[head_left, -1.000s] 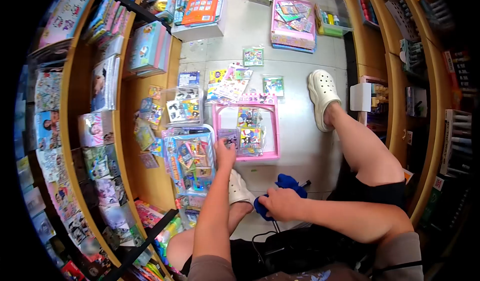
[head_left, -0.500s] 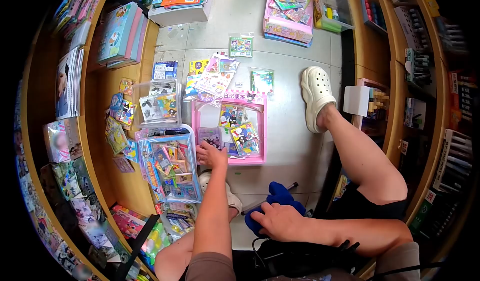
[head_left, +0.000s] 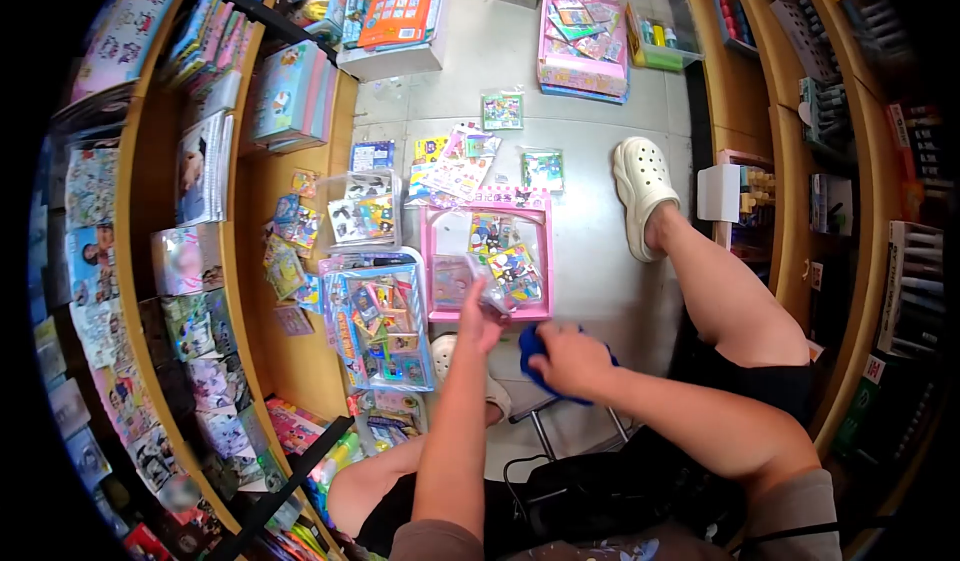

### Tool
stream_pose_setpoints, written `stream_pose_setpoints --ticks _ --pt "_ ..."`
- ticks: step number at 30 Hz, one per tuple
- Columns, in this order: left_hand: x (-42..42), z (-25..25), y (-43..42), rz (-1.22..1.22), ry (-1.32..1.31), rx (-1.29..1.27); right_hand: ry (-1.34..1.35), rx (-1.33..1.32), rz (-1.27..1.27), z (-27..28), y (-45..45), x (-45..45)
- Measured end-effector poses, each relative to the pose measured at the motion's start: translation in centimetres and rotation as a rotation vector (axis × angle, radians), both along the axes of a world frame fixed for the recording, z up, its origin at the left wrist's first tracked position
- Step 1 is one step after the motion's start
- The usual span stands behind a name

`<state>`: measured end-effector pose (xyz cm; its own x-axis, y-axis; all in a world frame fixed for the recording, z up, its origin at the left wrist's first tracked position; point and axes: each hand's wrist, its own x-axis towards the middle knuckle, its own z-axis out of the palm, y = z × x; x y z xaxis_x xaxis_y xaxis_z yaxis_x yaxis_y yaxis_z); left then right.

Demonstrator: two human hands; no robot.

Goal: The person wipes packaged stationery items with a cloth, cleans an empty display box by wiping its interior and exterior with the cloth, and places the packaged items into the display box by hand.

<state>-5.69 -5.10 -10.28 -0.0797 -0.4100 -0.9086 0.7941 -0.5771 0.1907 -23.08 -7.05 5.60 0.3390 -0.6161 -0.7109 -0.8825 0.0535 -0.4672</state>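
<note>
pinching a small clear packet [head_left: 491,301] between thumb and fingers, the left hand [head_left: 480,327] is at the near edge of the open pink display box [head_left: 547,251] on the tiled floor. the packet is blurred, so its print cannot be read; it is over the near part of the box, and whether it touches anything inside cannot be told. the right hand [head_left: 575,356] is closed around a bunched blue cloth [head_left: 535,353], just beyond the box's near right corner.

inside the box, a yellow-fronted sticker packet [head_left: 518,269] lies at a slant, overlapping another sticker packet [head_left: 490,231] toward the far side, while a pale purplish packet [head_left: 450,277] lies in the near left corner.

beside the box on the left is a blue-edged plastic bag [head_left: 338,333] with small colourful packets showing, and beyond that a clear plastic tub [head_left: 362,247] of printed cards. loose sticker sheets [head_left: 465,156] lie against the box's far edge, with two green-printed packets near them, one [head_left: 502,111] farther away and one [head_left: 543,169] to the right. a cream clog [head_left: 645,186] stands on the floor to the right of the box.
</note>
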Motion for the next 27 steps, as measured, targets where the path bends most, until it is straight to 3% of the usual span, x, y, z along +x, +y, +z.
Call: stream_pose_setpoints --ticks 3,5,8,11,14,17,21,23,27 --pt "-4.5 2.3 1.6 0.039 0.128 -0.263 -0.096 -0.081 -0.297 -1.2 -1.3 -0.2" --pt "-7.2 4.1 3.5 -0.055 0.216 -0.343 -0.132 -0.116 -0.336 -1.1 -1.3 -0.5" --pt "-11.2 9.8 3.1 0.084 0.385 -0.327 -0.129 -0.239 -0.349 -0.9 -0.9 -1.0" --pt "-11.8 14.0 2.8 -0.035 0.379 -0.321 -0.087 -0.4 -0.38 -0.2 -1.9 -1.7" --pt "-11.9 14.7 4.5 -0.104 0.328 -0.402 -0.062 -0.496 -0.469 -1.8 -3.2 -2.8" --pt "-9.9 14.4 6.3 -0.08 0.317 -0.45 -0.049 -0.268 -0.718 -3.5 -4.4 -3.2" --pt "-6.5 14.8 7.4 -0.02 0.21 -0.364 -0.519 -0.038 -1.092 -7.9 -3.6 -1.8" --pt "-5.5 14.2 7.6 0.044 0.165 -0.335 -0.713 0.253 -1.239 -4.3 -4.3 -1.4" --pt "-5.5 13.0 6.5 0.114 0.005 -0.359 -0.958 0.857 -1.241 -1.4 -5.2 -1.1"
